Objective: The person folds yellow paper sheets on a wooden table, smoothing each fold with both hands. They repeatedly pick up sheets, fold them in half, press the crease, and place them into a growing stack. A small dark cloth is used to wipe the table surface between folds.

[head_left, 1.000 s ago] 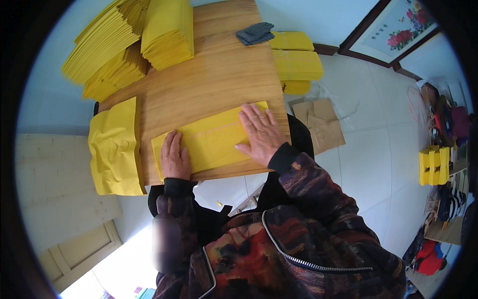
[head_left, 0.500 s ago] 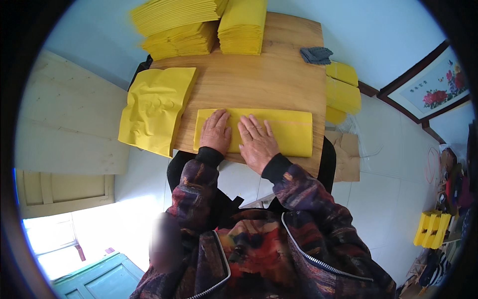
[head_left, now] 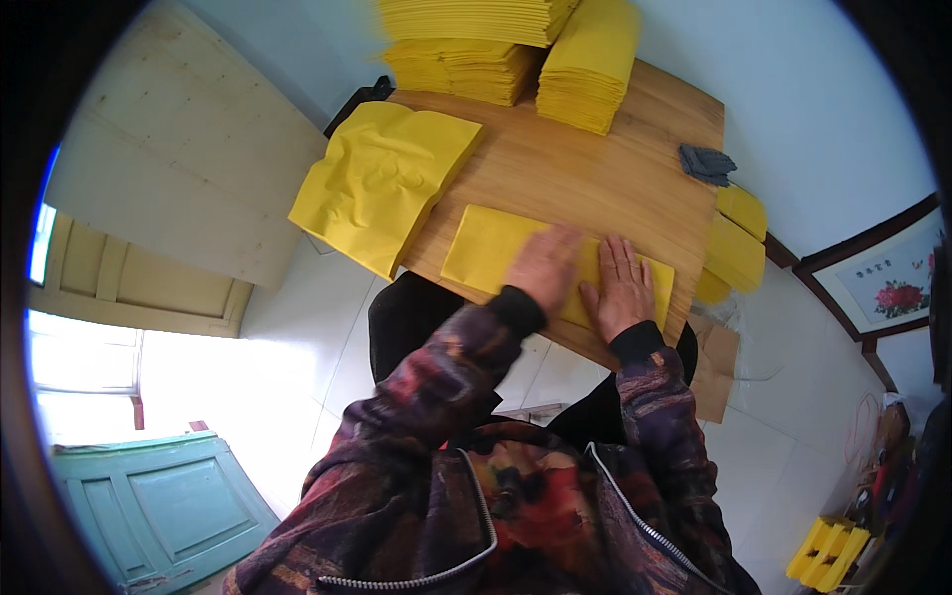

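Observation:
A folded stack of yellow paper [head_left: 488,243] lies lengthwise near the front edge of the wooden table [head_left: 555,169]. Pressed flat on its middle is my left hand [head_left: 545,268], slightly blurred, with the fingers stretched out. My right hand [head_left: 622,291] rests palm down toward the stack's right end, fingers extended and pointing away from me. Neither hand grips anything. To the left lies a larger, crumpled yellow sheet [head_left: 387,178], spread out and hanging over the table's left edge.
Tall piles of folded yellow paper [head_left: 587,69] stand at the back. A dark grey cloth [head_left: 706,164] lies near the right edge. Beyond it, more yellow bundles [head_left: 736,248] sit beside the table, with a brown cardboard piece [head_left: 716,367] on the floor.
My left hand has slid right from the stack's left end to its middle. My right hand has shifted toward the right end. The whole view has turned and moved.

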Action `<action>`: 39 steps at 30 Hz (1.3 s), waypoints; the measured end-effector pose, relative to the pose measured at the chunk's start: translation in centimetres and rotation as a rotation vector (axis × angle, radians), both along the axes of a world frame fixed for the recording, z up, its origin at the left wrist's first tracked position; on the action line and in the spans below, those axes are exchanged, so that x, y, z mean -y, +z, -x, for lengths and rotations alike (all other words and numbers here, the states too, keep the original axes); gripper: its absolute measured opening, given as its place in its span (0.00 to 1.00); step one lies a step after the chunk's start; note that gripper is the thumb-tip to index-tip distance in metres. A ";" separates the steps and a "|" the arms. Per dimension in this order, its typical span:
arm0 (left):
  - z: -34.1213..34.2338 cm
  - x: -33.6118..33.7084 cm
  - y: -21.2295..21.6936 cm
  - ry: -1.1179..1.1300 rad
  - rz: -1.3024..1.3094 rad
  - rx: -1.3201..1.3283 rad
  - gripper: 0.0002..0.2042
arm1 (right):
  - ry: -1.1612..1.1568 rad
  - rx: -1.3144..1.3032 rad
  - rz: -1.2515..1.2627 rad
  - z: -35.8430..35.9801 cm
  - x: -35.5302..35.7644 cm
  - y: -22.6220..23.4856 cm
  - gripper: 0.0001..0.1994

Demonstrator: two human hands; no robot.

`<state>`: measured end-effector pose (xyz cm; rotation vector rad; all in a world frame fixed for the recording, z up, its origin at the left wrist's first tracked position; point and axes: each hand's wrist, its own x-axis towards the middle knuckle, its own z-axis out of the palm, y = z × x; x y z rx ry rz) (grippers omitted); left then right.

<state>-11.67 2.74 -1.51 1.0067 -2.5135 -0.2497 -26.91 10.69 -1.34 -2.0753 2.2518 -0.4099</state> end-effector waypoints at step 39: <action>-8.5 3.4 -0.7 0.356 -0.118 0.297 0.29 | -0.131 -0.033 -0.031 6.0 -3.9 1.4 0.34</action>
